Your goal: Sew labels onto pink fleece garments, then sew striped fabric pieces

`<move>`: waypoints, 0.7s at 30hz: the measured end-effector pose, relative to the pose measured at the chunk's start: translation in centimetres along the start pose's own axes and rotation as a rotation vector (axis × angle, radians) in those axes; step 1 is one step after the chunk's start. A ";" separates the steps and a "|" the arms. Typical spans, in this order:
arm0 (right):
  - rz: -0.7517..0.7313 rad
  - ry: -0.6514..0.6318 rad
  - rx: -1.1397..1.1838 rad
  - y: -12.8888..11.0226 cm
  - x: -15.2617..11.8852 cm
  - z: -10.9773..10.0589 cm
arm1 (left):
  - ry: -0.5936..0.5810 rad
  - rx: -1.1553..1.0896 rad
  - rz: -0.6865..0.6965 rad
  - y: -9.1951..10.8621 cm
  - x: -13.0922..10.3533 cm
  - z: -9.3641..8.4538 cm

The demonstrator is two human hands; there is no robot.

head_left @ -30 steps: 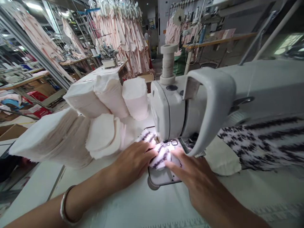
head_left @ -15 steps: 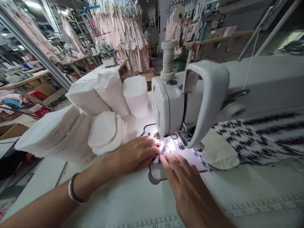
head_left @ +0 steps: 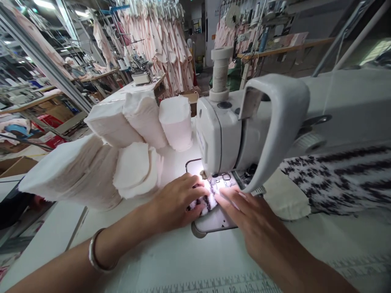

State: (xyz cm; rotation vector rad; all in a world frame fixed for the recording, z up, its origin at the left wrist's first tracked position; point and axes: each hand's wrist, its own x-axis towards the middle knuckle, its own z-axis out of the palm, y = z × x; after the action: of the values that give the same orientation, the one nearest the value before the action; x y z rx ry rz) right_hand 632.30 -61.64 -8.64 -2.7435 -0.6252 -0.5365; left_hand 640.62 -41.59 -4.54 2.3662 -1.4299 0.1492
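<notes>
A small black-and-white fuzzy fabric piece (head_left: 208, 202) lies under the lit needle area of a white sewing machine (head_left: 210, 138). My left hand (head_left: 179, 201) holds its left side, with the thumb and fingers bent over it and the fabric showing between them. The fingers of my right hand (head_left: 244, 207) are stretched out over the machine's bed, fingertips at the right edge of the piece. To the right of that hand lie a cream fabric piece (head_left: 287, 195) and a larger black-and-white fuzzy fabric (head_left: 339, 179). The presser foot and needle are lost in glare.
Several stacks of white cut fabric stand on the left of the table, the nearest stack (head_left: 73, 175) beside a lower pile (head_left: 134, 169). A ruler scale (head_left: 232, 285) runs along the front. Pink garments (head_left: 161, 53) hang behind, and a cardboard box (head_left: 18, 167) sits far left.
My right hand has moved right and a little upward, away from my left hand. The fuzzy piece shows more between the hands, and less fabric lies on the machine's bed to the right.
</notes>
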 end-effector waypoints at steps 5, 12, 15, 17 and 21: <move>0.060 0.039 0.006 -2.1 -0.2 0.6 | -0.096 -0.024 0.051 -0.1 0.2 -0.7; 0.039 0.087 -0.024 -2.0 -0.1 0.2 | -0.139 -0.062 0.019 -0.2 -1.1 -1.0; 0.024 0.040 -0.025 -0.3 0.4 -0.1 | -0.046 -0.009 -0.031 0.8 -1.2 0.2; 0.036 0.018 -0.031 0.6 0.8 -0.2 | 0.017 0.049 -0.093 1.7 -1.1 1.0; -0.010 0.000 -0.083 1.0 1.2 -0.6 | 0.126 0.185 -0.212 3.3 -0.6 2.5</move>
State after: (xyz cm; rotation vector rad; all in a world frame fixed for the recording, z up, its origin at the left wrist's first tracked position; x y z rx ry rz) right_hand 633.57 -62.35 -7.81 -2.8192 -0.6302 -0.5768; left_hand 637.21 -43.39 -6.16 2.5878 -1.1434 0.3811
